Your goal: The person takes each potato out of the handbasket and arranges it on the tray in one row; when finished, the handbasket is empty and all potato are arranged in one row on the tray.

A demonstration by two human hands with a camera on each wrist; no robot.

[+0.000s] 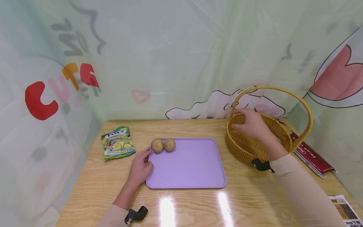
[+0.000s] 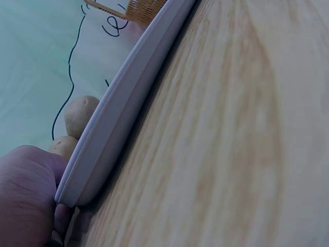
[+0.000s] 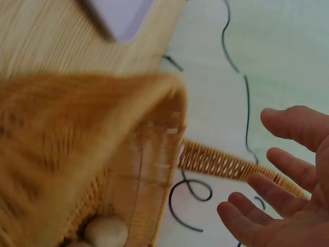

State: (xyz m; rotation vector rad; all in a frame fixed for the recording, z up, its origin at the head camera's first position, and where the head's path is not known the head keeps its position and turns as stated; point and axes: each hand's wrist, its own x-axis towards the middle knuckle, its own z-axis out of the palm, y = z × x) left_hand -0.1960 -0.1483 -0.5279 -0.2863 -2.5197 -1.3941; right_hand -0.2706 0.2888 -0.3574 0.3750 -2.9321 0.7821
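Observation:
A lilac tray (image 1: pixel 187 167) lies flat on the wooden table, with two potatoes (image 1: pixel 157 145) side by side in its far left corner. My left hand (image 1: pixel 140 168) grips the tray's left edge; the left wrist view has its fingers partly hidden beneath the rim. Over at the right stands a wicker basket (image 1: pixel 241 146) with a tall arched handle (image 1: pixel 307 116). My right hand (image 1: pixel 250 124) is above the basket's opening, fingers spread and holding nothing. A pale potato (image 3: pixel 106 231) shows inside the basket in the right wrist view, with part of another beside it.
A green Fox's candy bag (image 1: pixel 117 143) lies left of the tray. Behind the basket, a dark red packet (image 1: pixel 312 154) runs along the table's right side. A printed sheet or packet (image 1: pixel 347 211) lies at the near right corner. A printed curtain (image 1: pixel 158 63) hangs behind the table.

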